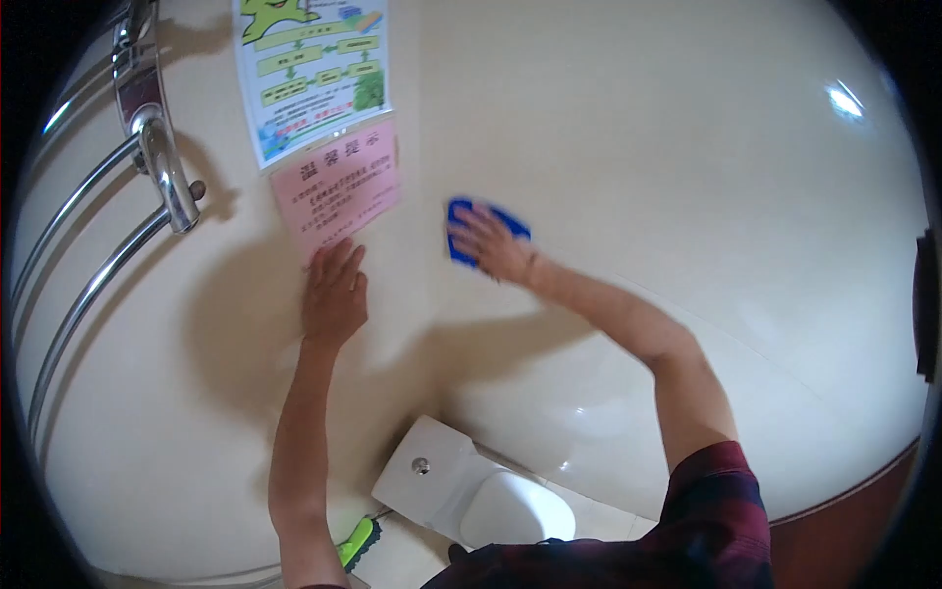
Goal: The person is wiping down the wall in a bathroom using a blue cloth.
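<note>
Under my right hand (489,243) a blue cloth (515,219) lies pressed against the beige tiled wall (647,147), just right of the corner. The fingers are spread over it, and part of the cloth is covered by them. My left hand (337,294) rests on the adjoining wall (243,353), fingers at the lower edge of a pink paper notice (346,184) that bears writing. Directly above that notice hangs a white poster (320,81) with a green flow chart.
A chrome towel rack (158,162) with curved bars juts from the left wall. Below me stands a white toilet (519,512) with a push-button cistern (434,486). A green brush head (359,543) is on the floor beside it. A dark object (926,305) shows at the right rim.
</note>
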Available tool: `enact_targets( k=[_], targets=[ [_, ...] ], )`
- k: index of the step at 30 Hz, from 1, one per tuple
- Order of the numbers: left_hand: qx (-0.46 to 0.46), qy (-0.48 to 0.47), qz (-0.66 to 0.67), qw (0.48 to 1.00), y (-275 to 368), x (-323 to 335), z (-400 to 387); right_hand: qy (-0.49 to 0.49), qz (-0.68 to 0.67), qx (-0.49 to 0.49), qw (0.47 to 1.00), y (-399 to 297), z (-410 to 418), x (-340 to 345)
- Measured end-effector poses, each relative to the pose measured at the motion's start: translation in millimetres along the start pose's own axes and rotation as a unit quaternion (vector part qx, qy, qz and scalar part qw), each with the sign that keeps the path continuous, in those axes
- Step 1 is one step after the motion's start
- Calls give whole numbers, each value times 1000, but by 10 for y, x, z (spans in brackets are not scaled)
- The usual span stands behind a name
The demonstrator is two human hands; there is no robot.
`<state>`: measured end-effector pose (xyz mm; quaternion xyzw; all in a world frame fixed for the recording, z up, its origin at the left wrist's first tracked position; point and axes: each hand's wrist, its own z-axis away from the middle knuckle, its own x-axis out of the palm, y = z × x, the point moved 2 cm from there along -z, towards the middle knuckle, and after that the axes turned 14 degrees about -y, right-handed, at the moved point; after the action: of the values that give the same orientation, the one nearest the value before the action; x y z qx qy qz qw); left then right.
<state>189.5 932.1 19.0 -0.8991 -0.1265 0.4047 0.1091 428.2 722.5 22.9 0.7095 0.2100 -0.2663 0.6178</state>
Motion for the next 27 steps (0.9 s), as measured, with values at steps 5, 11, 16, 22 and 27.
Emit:
enact_targets(
  k=[5, 11, 16, 22, 27],
  targets=[
    [21, -32, -10, 999, 115, -131, -84, 144, 125, 187, 964, 2216, 198, -1806],
    [40, 57, -16, 997, 186, -15, -120, 252, 131, 413, 865, 3277, 764, -2848],
    [8, 2, 0, 1000, 64, -127, -44, 138, 80, 280, 947, 1791, 1075, -1747],
    [41, -18, -14, 999, 131, -152, -109, -85, 5, 56, 995, 250, 2171, -547],
    [6, -44, -32, 998, 148, -183, 6, 46, 38, 184, 981, 1635, 2423, -1595]
  ],
)
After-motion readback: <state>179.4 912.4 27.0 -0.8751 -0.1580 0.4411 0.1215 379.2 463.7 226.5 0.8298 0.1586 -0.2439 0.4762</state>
